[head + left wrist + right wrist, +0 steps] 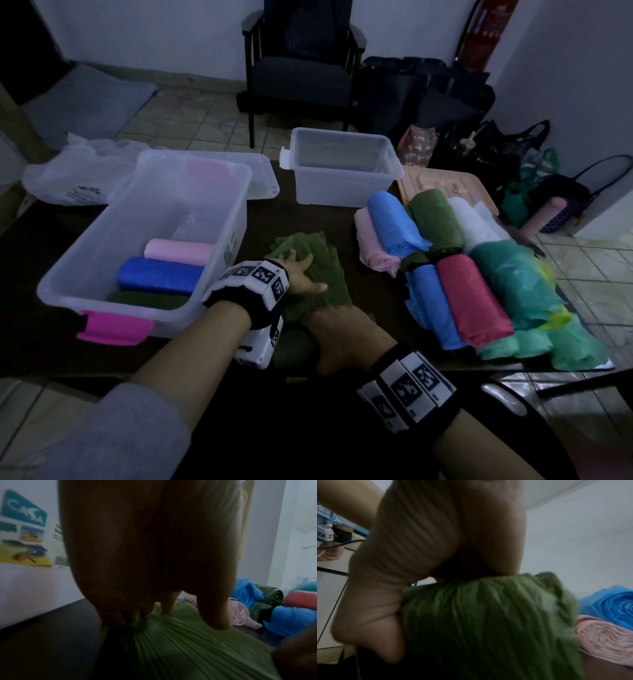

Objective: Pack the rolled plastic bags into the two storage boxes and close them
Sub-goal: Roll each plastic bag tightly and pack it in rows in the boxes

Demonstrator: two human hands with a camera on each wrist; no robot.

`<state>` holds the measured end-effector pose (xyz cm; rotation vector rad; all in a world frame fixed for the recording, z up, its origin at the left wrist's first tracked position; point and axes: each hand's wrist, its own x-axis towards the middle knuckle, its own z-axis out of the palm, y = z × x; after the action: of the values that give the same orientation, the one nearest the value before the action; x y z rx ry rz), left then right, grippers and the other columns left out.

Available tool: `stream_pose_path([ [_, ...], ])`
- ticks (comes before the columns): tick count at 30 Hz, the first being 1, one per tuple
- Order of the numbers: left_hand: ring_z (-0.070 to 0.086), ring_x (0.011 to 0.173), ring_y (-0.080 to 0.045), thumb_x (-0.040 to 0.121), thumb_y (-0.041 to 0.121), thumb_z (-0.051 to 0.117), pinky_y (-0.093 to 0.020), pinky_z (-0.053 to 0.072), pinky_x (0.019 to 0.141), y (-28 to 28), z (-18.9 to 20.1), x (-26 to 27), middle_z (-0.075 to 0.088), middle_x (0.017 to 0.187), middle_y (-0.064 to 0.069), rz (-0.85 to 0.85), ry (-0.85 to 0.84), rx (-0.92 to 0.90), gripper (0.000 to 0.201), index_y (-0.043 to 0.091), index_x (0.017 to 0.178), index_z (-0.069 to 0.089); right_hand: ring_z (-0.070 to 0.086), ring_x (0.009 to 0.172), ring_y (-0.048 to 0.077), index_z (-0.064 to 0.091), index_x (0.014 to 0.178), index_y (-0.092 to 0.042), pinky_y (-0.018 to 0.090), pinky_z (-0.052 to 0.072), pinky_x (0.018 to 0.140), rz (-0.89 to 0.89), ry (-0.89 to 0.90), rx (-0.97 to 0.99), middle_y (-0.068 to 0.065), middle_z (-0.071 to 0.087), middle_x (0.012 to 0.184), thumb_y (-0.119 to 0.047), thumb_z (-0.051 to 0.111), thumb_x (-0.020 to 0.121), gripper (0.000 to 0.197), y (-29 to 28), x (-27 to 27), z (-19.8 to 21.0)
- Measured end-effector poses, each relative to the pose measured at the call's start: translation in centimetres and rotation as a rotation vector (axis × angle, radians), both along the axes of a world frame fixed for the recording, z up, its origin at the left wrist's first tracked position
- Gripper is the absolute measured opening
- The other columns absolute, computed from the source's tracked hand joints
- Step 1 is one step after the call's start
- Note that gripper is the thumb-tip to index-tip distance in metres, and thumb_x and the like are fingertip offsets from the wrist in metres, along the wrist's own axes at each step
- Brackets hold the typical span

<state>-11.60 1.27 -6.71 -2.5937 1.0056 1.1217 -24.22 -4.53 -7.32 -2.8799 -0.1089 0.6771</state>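
A green plastic bag lies partly rolled on the dark table in front of me. My left hand presses flat on its unrolled part, fingers straight; the left wrist view shows the fingertips touching the pleated green bag. My right hand grips the rolled end nearest me, its thumb round the green roll. The clear box with a pink latch holds a pink roll, a blue roll and a dark green roll. A second clear box stands open further back.
A pile of several coloured rolls lies on the right of the table. A clear lid sits behind the left box, a peach lid behind the pile. A white carrier bag is far left. A chair and bags stand beyond.
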Motion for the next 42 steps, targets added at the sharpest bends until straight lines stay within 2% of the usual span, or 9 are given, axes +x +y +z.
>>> stream_pose_path([
  [14,-0.011,0.144,-0.033,0.094,0.053,0.039,-0.049,0.004,0.115,-0.5,-0.7,0.2,-0.018,0.156,-0.009,-0.014,-0.013,-0.014,0.078,0.024,0.15,-0.008,0.053,0.114,0.026,0.052,0.125,-0.016,0.034,0.043,0.088,-0.025,0.056,0.059,0.008,0.056,0.123,-0.032,0.07,0.08,0.052,0.0,0.0,-0.1],
  [18,-0.012,0.144,-0.033,0.095,0.047,0.044,-0.048,0.006,0.115,-0.5,-1.0,0.3,-0.018,0.156,-0.008,-0.006,-0.007,-0.052,0.079,0.024,0.15,-0.007,0.04,0.12,0.028,0.044,0.134,-0.014,0.037,0.036,0.094,-0.029,0.008,0.038,0.011,0.044,0.129,-0.031,0.068,0.081,0.06,0.1,-0.8,-0.3],
  [22,-0.011,0.144,-0.032,0.093,0.042,0.051,-0.046,0.006,0.115,-0.3,-1.4,0.3,-0.016,0.157,-0.008,0.023,-0.003,-0.113,0.083,0.024,0.15,-0.006,0.048,0.116,0.029,0.033,0.136,-0.004,0.035,0.039,0.092,-0.116,-0.051,0.18,0.015,0.049,0.127,-0.024,0.075,0.077,0.075,-0.6,-1.2,-0.3],
  [26,-0.007,0.145,-0.031,0.091,0.041,0.055,-0.045,0.007,0.117,0.1,-1.4,0.5,-0.012,0.157,-0.01,0.068,-0.001,-0.218,0.088,0.023,0.15,-0.007,0.053,0.111,0.027,0.043,0.123,-0.009,0.031,0.042,0.086,-0.158,-0.048,0.213,0.011,0.055,0.122,-0.027,0.079,0.072,0.065,-1.0,-1.1,-0.3],
  [29,-0.009,0.145,-0.031,0.091,0.04,0.055,-0.043,0.003,0.117,0.6,-0.8,0.1,-0.012,0.157,-0.009,0.115,-0.092,-0.305,0.083,0.024,0.151,-0.001,0.047,0.118,0.024,0.049,0.125,-0.012,0.027,0.038,0.092,-0.219,-0.012,0.307,0.009,0.051,0.127,-0.027,0.082,0.069,0.067,-1.6,-0.8,-0.3],
  [33,0.024,0.136,-0.032,0.091,0.029,0.057,-0.043,0.028,0.109,1.5,1.1,-1.0,0.02,0.148,-0.014,0.218,-0.165,-0.451,0.064,0.016,0.145,0.026,0.035,0.124,0.024,0.049,0.132,-0.02,0.037,0.034,0.105,-0.211,0.058,0.276,0.008,0.043,0.131,-0.039,0.081,0.068,0.073,-2.4,0.0,-0.6],
  [36,0.048,0.119,-0.025,0.091,0.023,0.058,-0.033,0.04,0.098,1.8,2.8,-2.2,0.048,0.131,-0.011,0.234,-0.101,-0.506,0.038,0.01,0.127,0.049,0.047,0.118,0.019,0.049,0.129,-0.019,0.03,0.041,0.096,-0.276,0.063,0.395,0.003,0.052,0.128,-0.036,0.082,0.067,0.072,-3.1,0.4,-0.6],
  [39,0.057,0.107,-0.018,0.09,0.014,0.06,-0.022,0.042,0.085,2.1,4.0,-3.3,0.062,0.117,-0.007,0.211,-0.025,-0.523,0.019,0.008,0.108,0.065,0.051,0.105,0.012,0.047,0.125,-0.018,0.025,0.041,0.087,-0.347,0.075,0.465,-0.004,0.054,0.115,-0.031,0.082,0.069,0.067,-3.7,0.6,-0.2],
  [42,0.06,0.104,-0.015,0.088,0.004,0.061,-0.018,0.043,0.082,3.0,4.3,-3.7,0.066,0.113,-0.005,0.183,0.023,-0.475,0.023,0.011,0.108,0.069,0.053,0.103,0.013,0.055,0.122,-0.016,0.03,0.044,0.09,-0.334,0.076,0.435,-0.001,0.057,0.115,-0.036,0.078,0.073,0.058,-4.2,1.0,0.0],
])
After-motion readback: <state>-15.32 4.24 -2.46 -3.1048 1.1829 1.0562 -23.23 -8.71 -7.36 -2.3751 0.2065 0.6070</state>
